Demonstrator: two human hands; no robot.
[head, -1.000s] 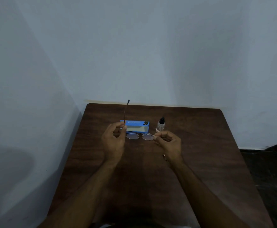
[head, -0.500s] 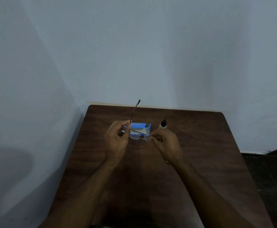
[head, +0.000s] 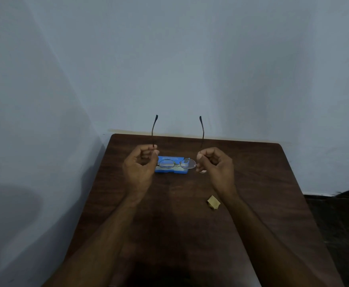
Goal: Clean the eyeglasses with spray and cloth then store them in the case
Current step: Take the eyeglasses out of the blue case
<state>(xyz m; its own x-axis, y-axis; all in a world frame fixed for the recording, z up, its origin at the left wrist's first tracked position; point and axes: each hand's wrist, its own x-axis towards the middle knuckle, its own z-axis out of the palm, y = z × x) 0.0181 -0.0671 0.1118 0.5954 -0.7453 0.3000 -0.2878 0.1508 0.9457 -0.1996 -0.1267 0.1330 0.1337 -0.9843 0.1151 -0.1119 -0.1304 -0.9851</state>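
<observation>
Both hands point(head: 177, 168) pinch the open eyeglasses point(head: 176, 163) above a blue case point(head: 170, 169); its print seems unreadable.

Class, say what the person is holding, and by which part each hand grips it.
The eyeglasses: left hand and right hand each pinch a frame corner by the hinge, both temples open.

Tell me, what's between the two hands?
In the head view, the eyeglasses stretch between the left hand and the right hand, each pinching one side. The blue case lies on the table beneath them.
</observation>
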